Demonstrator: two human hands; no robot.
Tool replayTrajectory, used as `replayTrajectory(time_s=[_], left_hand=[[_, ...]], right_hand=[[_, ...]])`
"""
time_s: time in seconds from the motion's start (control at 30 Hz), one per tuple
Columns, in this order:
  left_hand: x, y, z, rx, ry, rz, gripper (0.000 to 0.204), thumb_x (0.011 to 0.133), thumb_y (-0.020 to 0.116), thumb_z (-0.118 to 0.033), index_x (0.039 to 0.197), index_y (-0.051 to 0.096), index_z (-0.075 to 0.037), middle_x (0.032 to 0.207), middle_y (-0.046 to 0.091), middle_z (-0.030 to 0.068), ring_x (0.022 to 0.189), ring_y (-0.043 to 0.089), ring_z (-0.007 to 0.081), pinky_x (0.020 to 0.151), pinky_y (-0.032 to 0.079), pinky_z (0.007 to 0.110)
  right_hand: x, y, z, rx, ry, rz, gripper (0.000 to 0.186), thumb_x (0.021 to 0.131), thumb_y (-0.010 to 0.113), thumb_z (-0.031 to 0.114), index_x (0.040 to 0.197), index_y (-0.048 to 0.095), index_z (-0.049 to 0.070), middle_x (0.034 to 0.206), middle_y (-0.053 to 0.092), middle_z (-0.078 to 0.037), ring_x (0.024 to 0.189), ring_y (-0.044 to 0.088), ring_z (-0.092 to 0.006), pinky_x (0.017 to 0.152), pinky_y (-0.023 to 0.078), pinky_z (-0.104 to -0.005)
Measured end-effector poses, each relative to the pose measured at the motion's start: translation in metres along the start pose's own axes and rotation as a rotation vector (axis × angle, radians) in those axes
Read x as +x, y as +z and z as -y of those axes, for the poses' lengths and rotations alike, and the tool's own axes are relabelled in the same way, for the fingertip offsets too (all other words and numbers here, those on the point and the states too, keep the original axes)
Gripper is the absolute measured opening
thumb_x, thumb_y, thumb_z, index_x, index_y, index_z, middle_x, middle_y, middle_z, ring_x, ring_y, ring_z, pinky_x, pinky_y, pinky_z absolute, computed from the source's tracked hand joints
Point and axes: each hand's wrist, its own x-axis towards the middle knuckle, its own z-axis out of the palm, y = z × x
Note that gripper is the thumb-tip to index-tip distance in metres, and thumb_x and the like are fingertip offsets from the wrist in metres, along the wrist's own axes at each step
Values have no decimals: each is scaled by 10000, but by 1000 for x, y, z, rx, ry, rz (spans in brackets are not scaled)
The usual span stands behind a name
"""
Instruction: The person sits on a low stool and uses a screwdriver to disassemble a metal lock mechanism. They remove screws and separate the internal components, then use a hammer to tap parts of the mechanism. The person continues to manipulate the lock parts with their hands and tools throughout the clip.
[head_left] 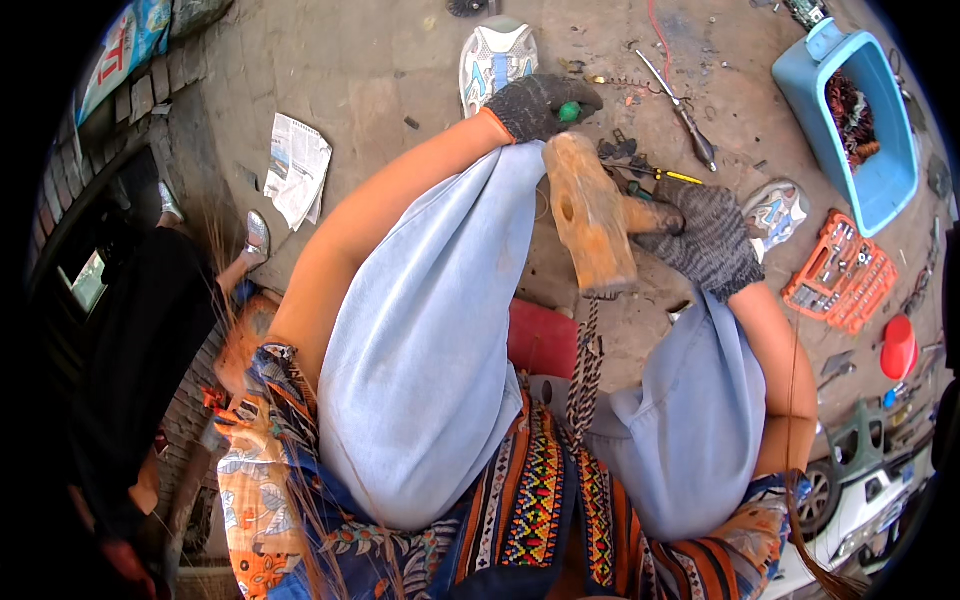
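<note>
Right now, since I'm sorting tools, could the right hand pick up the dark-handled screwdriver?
Probably not without putting down the hammer: the right hand grips it, though the screwdriver lies nearby, uncovered.

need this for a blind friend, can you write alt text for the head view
A gloved right hand grips a large rust-coloured hammer by its handle, while the gloved left hand holds a small green object. On the ground ahead are a dark-handled screwdriver, a light-blue bin and an open orange tool case.
</note>
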Motion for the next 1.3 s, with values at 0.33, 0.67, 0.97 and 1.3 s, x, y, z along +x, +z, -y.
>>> replayTrajectory(time_s=[0.33,0.67,0.97,1.3], left_hand=[[-5,4,3,22,40,-54,470,744,658,-40,1198,551,-106,1064,625,78,997,589,170,844,484,294],[1,-1,0,-96,-34,-57,384,784,596,-41,1161,585,-116,1069,631,90,947,609,214,816,483,310],[13,5,8,-212,-81,-127,334,824,591,-93,1158,589,-95,979,652,91,875,618,138,775,499,288],[9,14,13,44,58,-36,419,800,608,-114,1214,545,-135,1083,628,60,934,608,140,803,486,282]], right_hand=[[0,8,6,30,-118,-151,404,716,683,343,978,629,40,875,633,-185,784,611,-346,723,497,-381],[-11,2,1,67,113,-104,357,784,621,341,988,626,49,798,631,-180,768,611,-343,710,488,-415],[16,27,-10,-49,196,67,376,747,625,310,1044,619,80,877,629,-171,790,605,-340,710,482,-422],[33,25,-11,-5,317,111,355,733,637,323,977,633,65,889,635,-166,828,610,-330,705,477,-401]])
